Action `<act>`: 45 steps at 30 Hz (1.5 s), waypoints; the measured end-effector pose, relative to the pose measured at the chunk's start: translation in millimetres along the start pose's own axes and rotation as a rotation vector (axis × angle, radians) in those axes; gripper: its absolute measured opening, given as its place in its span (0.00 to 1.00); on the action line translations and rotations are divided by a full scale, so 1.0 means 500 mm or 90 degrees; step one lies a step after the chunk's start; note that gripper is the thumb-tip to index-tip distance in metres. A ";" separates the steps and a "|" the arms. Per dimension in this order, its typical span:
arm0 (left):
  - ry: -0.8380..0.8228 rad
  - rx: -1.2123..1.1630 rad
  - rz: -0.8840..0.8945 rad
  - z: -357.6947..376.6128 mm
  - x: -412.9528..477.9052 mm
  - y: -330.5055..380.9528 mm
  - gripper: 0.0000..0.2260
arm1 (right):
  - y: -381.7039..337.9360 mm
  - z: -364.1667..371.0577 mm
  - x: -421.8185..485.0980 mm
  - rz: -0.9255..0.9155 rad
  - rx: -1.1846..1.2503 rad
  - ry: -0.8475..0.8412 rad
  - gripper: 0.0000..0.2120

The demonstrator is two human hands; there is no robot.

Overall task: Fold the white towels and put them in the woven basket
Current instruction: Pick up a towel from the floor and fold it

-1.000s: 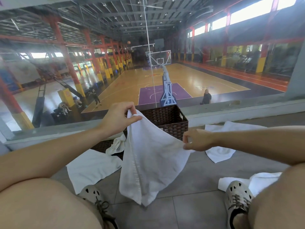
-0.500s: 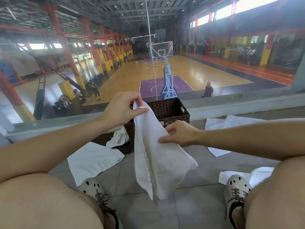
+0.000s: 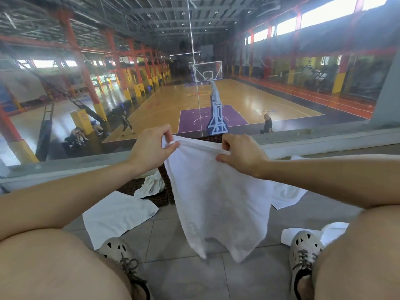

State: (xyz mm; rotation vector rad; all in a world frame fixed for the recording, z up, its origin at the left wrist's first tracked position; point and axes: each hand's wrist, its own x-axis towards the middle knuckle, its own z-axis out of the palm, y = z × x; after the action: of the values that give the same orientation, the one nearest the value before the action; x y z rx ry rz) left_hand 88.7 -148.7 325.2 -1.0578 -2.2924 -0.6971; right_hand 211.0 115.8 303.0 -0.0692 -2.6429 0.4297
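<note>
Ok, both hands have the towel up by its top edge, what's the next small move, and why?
Probably bring the left hand across to the right hand, folding the towel in half. It hangs open from its pinched top edge, so it isn't ready for the basket.

Left hand (image 3: 151, 146) and right hand (image 3: 240, 154) hold a white towel (image 3: 216, 202) up by its top edge.
Each hand pinches an upper corner; the towel hangs in front of the woven basket (image 3: 165, 200), hiding most of it. A crumpled towel (image 3: 151, 185) drapes over the basket's near rim, and a flat towel (image 3: 116, 215) lies on the tiled floor (image 3: 194, 278) just beside the left shoe (image 3: 118, 251).
</note>
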 end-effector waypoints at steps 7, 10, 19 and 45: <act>-0.045 0.002 0.022 0.010 0.005 -0.001 0.06 | 0.010 -0.016 0.021 0.087 -0.032 -0.025 0.13; -0.066 0.015 0.056 0.015 0.006 0.003 0.05 | 0.001 -0.022 0.027 0.159 0.005 -0.051 0.12; -0.158 0.002 0.204 0.049 -0.024 0.027 0.11 | -0.022 -0.029 0.056 0.460 0.512 -0.040 0.11; -0.015 -0.136 0.007 0.075 0.001 0.064 0.07 | -0.021 -0.073 0.031 0.427 0.298 -0.151 0.12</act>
State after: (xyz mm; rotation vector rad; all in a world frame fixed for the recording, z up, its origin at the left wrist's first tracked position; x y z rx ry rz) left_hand 105.0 -106.5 305.4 -1.1787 -2.2668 -0.9469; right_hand 213.9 118.4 344.0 -0.8067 -2.6056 1.3314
